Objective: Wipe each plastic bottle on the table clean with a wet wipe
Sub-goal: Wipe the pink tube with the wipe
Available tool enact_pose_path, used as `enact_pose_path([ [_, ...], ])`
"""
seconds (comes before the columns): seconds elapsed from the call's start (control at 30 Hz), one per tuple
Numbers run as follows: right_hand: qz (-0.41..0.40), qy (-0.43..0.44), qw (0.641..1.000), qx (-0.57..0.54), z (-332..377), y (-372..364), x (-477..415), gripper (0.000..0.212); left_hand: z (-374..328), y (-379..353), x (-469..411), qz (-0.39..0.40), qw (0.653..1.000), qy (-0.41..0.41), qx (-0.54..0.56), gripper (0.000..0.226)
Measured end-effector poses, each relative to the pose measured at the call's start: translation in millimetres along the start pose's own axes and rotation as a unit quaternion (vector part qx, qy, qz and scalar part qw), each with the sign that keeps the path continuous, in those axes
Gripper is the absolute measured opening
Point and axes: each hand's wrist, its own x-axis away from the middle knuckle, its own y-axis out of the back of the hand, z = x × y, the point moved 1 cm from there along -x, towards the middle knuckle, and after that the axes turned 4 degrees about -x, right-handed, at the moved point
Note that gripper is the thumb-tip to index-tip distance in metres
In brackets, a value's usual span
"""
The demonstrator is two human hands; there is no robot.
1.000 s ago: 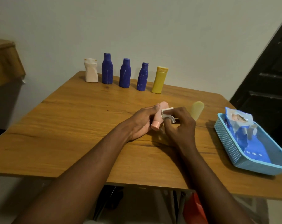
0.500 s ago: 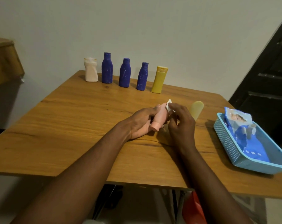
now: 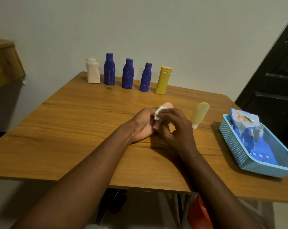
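the wooden table [image 3: 73, 129] held a blue basket [image 3: 230, 142] at its right edge, with a wipes pack [image 3: 245, 126] lying inside. the left hand [image 3: 143, 124] and right hand [image 3: 176, 129] met at mid-table. along the far edge stood a white bottle [image 3: 92, 71], three blue bottles [image 3: 128, 74] and a yellow bottle [image 3: 163, 80]. a pale tube [image 3: 198, 114] stood cap-down just right of the hands. the left hand gripped a pink bottle [image 3: 168, 104], mostly hidden, and the right pinched a small white wet wipe [image 3: 159, 113] against it.

5 bottles [image 3: 127, 73] along back, basket [image 3: 230, 142] right, open tabletop [image 3: 57, 129] left
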Motion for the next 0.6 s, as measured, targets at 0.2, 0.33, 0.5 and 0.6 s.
enact_pose_path([
  [0.2,-0.062,-0.111,0.992,0.007,-5,3,-4,0.046,1,-4,1,0.039,0.999,-0.004,-0.013,0.029],
  [0.33,-0.062,-0.116,0.991,0.004,-4,5,-3,0.046,2,-1,0,0.029,0.999,0.001,-0.012,0.035],
  [0.5,0.048,-0.033,0.998,0.022,5,0,1,0.025,-1,4,-1,-0.009,1.000,-0.006,0.007,0.042],
  [0.6,0.058,-0.021,0.998,0.021,4,-1,1,0.025,-1,4,-1,-0.014,1.000,-0.008,0.000,0.043],
])
